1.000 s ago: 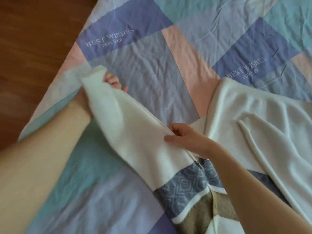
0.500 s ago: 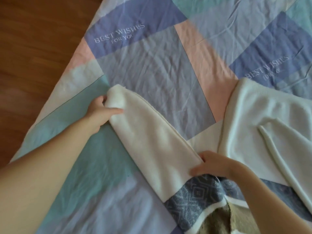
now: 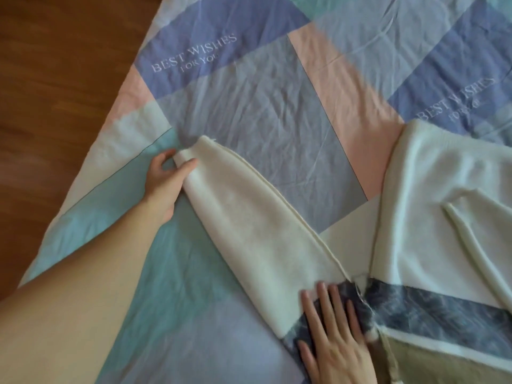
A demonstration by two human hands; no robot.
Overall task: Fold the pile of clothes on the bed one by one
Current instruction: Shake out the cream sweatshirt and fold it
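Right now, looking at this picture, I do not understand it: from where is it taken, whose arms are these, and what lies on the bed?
There is no machine here. A person wears a camera on the head, so this one view looks down at their own arms. The bed has a patchwork cover of blue, pink and teal blocks. On it lies a cream knitted sweater with a blue patterned band, spread out. The left hand pinches the cuff of the cream sleeve with its fingers, the sleeve stretched out to the side. The right hand presses flat where the sleeve meets the body. At the left is a brown wooden floor.
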